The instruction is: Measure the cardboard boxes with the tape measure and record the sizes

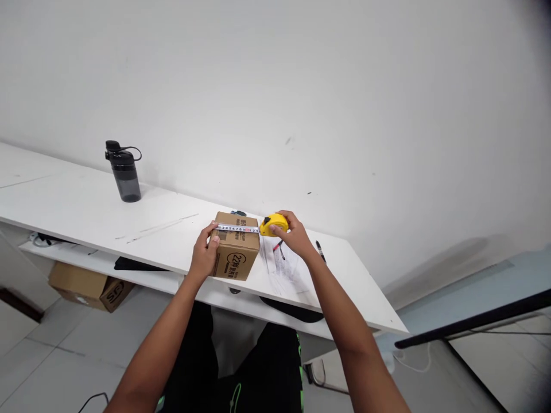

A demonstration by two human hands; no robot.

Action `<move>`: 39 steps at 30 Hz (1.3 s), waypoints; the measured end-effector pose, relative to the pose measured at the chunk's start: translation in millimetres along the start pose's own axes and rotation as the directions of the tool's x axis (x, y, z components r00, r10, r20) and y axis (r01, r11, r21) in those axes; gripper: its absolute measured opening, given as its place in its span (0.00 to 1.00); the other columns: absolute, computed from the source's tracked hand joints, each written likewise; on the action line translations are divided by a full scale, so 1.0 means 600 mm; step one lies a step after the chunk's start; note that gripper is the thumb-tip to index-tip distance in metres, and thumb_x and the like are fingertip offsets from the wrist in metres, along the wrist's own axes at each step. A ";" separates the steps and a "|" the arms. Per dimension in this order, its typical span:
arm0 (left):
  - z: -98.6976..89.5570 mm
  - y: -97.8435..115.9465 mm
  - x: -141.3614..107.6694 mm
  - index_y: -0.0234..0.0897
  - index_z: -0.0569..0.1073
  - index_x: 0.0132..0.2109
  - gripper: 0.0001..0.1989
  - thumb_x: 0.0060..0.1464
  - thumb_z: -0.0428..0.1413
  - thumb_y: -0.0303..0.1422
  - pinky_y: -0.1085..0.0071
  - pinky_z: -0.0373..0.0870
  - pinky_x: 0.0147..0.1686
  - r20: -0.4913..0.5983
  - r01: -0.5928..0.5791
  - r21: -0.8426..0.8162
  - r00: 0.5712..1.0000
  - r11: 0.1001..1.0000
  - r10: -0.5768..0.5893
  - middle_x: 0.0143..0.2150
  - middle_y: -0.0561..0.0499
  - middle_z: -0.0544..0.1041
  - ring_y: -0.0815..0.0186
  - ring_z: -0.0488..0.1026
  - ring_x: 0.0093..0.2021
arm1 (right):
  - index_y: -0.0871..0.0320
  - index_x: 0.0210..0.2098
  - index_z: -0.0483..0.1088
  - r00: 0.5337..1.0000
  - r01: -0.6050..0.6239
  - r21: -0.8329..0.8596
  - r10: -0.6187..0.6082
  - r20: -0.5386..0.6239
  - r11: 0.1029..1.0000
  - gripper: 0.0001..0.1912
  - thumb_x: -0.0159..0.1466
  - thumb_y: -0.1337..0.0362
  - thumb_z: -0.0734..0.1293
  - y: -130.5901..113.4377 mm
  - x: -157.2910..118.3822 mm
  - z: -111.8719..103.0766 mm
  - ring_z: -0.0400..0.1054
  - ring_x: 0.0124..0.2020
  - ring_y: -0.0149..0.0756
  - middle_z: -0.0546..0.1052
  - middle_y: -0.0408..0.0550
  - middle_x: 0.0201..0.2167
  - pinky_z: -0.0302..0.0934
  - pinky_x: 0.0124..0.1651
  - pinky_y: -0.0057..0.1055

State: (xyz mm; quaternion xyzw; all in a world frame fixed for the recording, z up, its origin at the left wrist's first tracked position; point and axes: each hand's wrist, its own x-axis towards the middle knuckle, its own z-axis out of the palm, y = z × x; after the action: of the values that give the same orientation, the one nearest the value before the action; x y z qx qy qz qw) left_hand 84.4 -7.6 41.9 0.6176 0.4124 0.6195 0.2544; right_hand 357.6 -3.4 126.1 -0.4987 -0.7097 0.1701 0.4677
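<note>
A small brown cardboard box [235, 258] with dark printing stands on the white desk [163, 221]. Across its top lies the extended blade of a yellow tape measure [275, 224]. My left hand [204, 252] is closed on the box's left side, its fingertips at the blade's end. In my right hand [295, 232] is the tape measure's yellow case, held just past the box's right edge. The red tip of a cord shows below the case, over a sheet of paper [288, 272] with handwriting.
A dark bottle [127, 175] stands at the desk's left part, near the wall. A black pen [321, 251] lies right of the paper. Under the desk, a larger cardboard box [88, 285] is at the left. A black-edged panel [473, 321] is at the right.
</note>
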 end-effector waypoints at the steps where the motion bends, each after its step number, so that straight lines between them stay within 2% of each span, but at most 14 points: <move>1: 0.006 0.002 -0.001 0.40 0.68 0.60 0.23 0.63 0.48 0.44 0.57 0.56 0.66 0.022 0.006 -0.007 1.000 1.000 -0.006 0.66 0.45 0.67 0.57 0.62 0.66 | 0.53 0.50 0.67 1.000 0.021 -0.015 -0.021 0.010 1.000 0.26 0.57 0.48 0.70 -0.012 0.002 0.005 0.69 0.43 0.41 0.74 0.50 0.48 0.65 0.44 0.37; 4: 0.031 0.011 -0.007 0.40 0.66 0.61 0.24 0.64 0.46 0.45 0.57 0.57 0.66 0.057 0.023 -0.015 0.998 1.000 -0.022 0.65 0.44 0.67 0.57 0.63 0.66 | 0.53 0.51 0.67 0.991 0.103 -0.067 -0.097 0.090 0.992 0.26 0.58 0.47 0.69 -0.055 0.010 0.033 0.70 0.44 0.42 0.74 0.49 0.48 0.64 0.45 0.39; 8: 0.065 0.026 -0.025 0.41 0.61 0.65 0.26 0.65 0.43 0.46 0.59 0.58 0.65 0.001 0.098 -0.072 0.995 0.993 -0.098 0.67 0.44 0.64 0.58 0.61 0.66 | 0.52 0.53 0.65 0.963 0.202 -0.076 -0.184 0.196 0.976 0.25 0.61 0.48 0.66 -0.110 0.026 0.081 0.69 0.46 0.41 0.74 0.48 0.50 0.62 0.48 0.38; 12: 0.090 0.045 -0.064 0.44 0.46 0.72 0.35 0.63 0.45 0.49 0.56 0.48 0.69 -0.020 0.217 -0.031 0.976 0.976 -0.218 0.74 0.44 0.49 0.55 0.46 0.73 | 0.52 0.50 0.66 0.948 0.235 -0.059 -0.216 0.235 0.970 0.23 0.59 0.49 0.67 -0.138 0.039 0.107 0.69 0.42 0.38 0.75 0.44 0.45 0.62 0.45 0.34; 15: 0.095 0.058 -0.097 0.46 0.37 0.73 0.41 0.61 0.47 0.52 0.50 0.37 0.70 -0.030 0.289 0.028 0.957 0.957 -0.288 0.76 0.46 0.39 0.53 0.32 0.75 | 0.53 0.48 0.65 0.990 0.121 -0.059 -0.116 0.078 0.991 0.27 0.56 0.44 0.69 -0.136 0.040 0.107 0.69 0.36 0.37 0.74 0.43 0.38 0.61 0.38 0.32; 17: 0.086 0.063 -0.099 0.46 0.39 0.73 0.41 0.61 0.46 0.53 0.49 0.33 0.70 -0.048 0.269 0.033 0.962 0.962 -0.268 0.76 0.47 0.37 0.54 0.28 0.74 | 0.53 0.49 0.63 0.996 0.024 -0.030 -0.026 -0.090 0.999 0.30 0.56 0.42 0.68 -0.128 0.036 0.101 0.68 0.35 0.37 0.73 0.43 0.36 0.61 0.36 0.32; 19: 0.072 0.064 -0.076 0.45 0.45 0.72 0.38 0.62 0.45 0.53 0.50 0.33 0.70 -0.080 0.224 0.015 0.972 0.975 -0.222 0.76 0.46 0.41 0.54 0.30 0.75 | 0.53 0.53 0.62 0.978 -0.038 -0.007 0.036 -0.208 0.999 0.31 0.58 0.42 0.67 -0.118 0.031 0.095 0.69 0.34 0.38 0.73 0.44 0.36 0.62 0.37 0.33; 21: 0.058 0.059 -0.034 0.43 0.52 0.70 0.34 0.61 0.47 0.51 0.52 0.40 0.70 -0.090 0.209 -0.039 0.973 0.977 -0.212 0.74 0.44 0.48 0.54 0.41 0.74 | 0.52 0.57 0.61 0.967 -0.033 -0.028 0.025 -0.255 0.999 0.30 0.61 0.43 0.65 -0.109 0.027 0.093 0.69 0.37 0.40 0.73 0.46 0.38 0.63 0.40 0.35; 23: 0.052 0.049 0.010 0.41 0.58 0.66 0.32 0.59 0.52 0.47 0.56 0.56 0.66 -0.002 0.208 -0.152 0.978 0.966 -0.210 0.69 0.41 0.58 0.54 0.55 0.69 | 0.51 0.59 0.62 0.967 -0.002 -0.109 -0.026 -0.253 0.994 0.28 0.64 0.45 0.63 -0.104 0.026 0.097 0.69 0.41 0.42 0.72 0.49 0.41 0.63 0.43 0.37; 26: 0.057 0.032 0.048 0.38 0.67 0.57 0.25 0.54 0.55 0.41 0.61 0.72 0.49 0.158 0.285 -0.222 0.954 0.932 -0.254 0.54 0.43 0.74 0.57 0.73 0.52 | 0.51 0.57 0.66 0.978 -0.025 -0.279 -0.035 -0.207 0.960 0.23 0.66 0.49 0.62 -0.101 0.029 0.112 0.69 0.40 0.43 0.70 0.52 0.43 0.62 0.44 0.37; 28: 0.062 0.025 0.053 0.36 0.70 0.53 0.23 0.52 0.55 0.40 0.65 0.73 0.41 0.179 0.319 -0.230 0.942 0.919 -0.283 0.44 0.47 0.76 0.61 0.75 0.41 | 0.52 0.55 0.68 0.988 -0.033 -0.365 -0.025 -0.154 0.930 0.21 0.67 0.50 0.61 -0.103 0.031 0.121 0.69 0.37 0.42 0.69 0.52 0.43 0.62 0.41 0.36; 31: 0.062 0.026 0.050 0.37 0.69 0.57 0.26 0.50 0.55 0.37 0.68 0.73 0.39 0.159 0.299 -0.238 0.951 0.924 -0.266 0.41 0.49 0.76 0.65 0.73 0.37 | 0.54 0.55 0.67 0.998 0.050 -0.463 -0.064 -0.015 0.885 0.19 0.67 0.54 0.61 -0.111 0.031 0.125 0.67 0.31 0.38 0.67 0.53 0.44 0.61 0.35 0.33; 34: 0.058 0.031 0.054 0.40 0.65 0.63 0.31 0.50 0.53 0.34 0.68 0.73 0.41 0.197 0.277 -0.210 0.951 0.938 -0.237 0.44 0.49 0.76 0.65 0.73 0.38 | 0.53 0.57 0.63 0.988 0.140 -0.532 -0.084 0.129 0.835 0.21 0.67 0.57 0.61 -0.124 0.027 0.116 0.65 0.28 0.34 0.66 0.53 0.46 0.59 0.32 0.31; 39: 0.054 0.029 0.065 0.37 0.75 0.55 0.23 0.51 0.52 0.32 0.61 0.68 0.54 0.211 0.172 -0.095 0.966 0.981 -0.148 0.53 0.46 0.75 0.60 0.72 0.52 | 0.52 0.60 0.61 0.981 0.132 -0.622 -0.012 0.194 0.772 0.22 0.69 0.55 0.58 -0.157 -0.007 0.087 0.66 0.28 0.34 0.67 0.53 0.45 0.58 0.32 0.30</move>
State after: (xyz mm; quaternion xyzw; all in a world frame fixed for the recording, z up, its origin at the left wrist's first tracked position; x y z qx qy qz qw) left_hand 115.1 21.9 74.7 0.6270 0.3972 0.5528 0.3789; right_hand 263.0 -37.3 164.4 -0.5816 -0.7832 -0.0519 0.2137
